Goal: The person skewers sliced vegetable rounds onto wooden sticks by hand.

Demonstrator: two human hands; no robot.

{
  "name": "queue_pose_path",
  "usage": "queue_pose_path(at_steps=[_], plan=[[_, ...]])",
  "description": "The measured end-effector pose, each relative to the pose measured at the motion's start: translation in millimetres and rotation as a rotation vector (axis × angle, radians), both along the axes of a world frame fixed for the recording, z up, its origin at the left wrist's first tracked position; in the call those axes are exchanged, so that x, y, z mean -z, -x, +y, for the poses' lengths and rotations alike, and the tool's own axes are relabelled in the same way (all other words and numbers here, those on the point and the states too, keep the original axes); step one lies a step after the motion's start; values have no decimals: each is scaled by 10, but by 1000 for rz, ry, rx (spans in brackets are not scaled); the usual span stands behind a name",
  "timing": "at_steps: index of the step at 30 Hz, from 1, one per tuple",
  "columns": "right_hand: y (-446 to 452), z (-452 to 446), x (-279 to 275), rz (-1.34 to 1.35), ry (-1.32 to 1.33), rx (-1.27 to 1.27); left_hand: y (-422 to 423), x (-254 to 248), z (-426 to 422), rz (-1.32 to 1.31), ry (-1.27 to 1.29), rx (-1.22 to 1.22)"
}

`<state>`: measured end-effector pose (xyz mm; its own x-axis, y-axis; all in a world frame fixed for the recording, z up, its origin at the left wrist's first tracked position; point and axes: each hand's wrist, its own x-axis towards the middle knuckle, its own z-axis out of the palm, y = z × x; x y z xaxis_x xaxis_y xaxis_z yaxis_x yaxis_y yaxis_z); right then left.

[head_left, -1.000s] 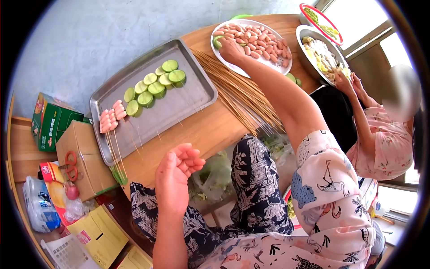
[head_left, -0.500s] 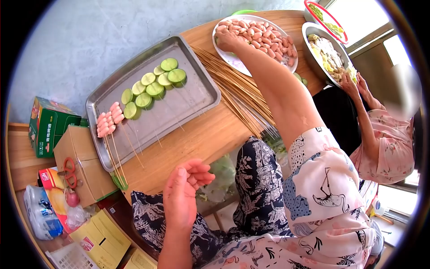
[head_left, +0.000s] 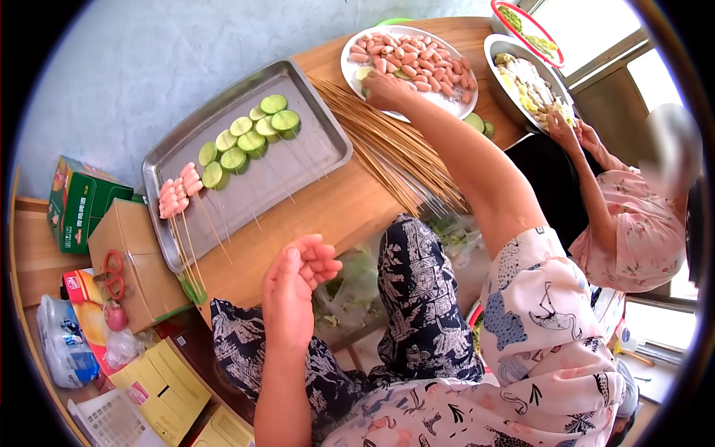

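My left hand (head_left: 299,281) hovers palm up over my lap, fingers loosely curled and apart from the thumb, holding nothing. At the left edge of a white plate (head_left: 348,73), my right hand (head_left: 385,89) has its fingers drawn together and pointing down; its fingertips are partly hidden, so I cannot make out what they hold. Small pink sausages (head_left: 428,61) cover much of the plate, and a pale green slice (head_left: 364,73) lies beside my fingers. On a metal tray (head_left: 287,167) are green round slices (head_left: 253,141) on thin sticks and skewered pink sausages (head_left: 173,197).
Wooden skewers (head_left: 383,141) lie between tray and plate. Another person's hands (head_left: 570,134) are at a metal bowl (head_left: 494,61) on the right. A cardboard box (head_left: 134,261) with red scissors (head_left: 113,274) stands left of the tray. Plastic bags (head_left: 350,290) are below the table edge.
My right hand has shifted slightly towards me along the plate's left side, uncovering the pale green slice. My left hand keeps its loose curl. The whole view has shifted slightly.
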<state>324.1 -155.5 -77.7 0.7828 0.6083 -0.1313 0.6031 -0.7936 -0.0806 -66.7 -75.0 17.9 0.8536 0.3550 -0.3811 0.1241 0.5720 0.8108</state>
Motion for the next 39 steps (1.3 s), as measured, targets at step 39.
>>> queue_pose_path(at_steps=[39], plan=[[374,-931,-59,397,-1044,433,-18,163,-41,-51,-115,30]])
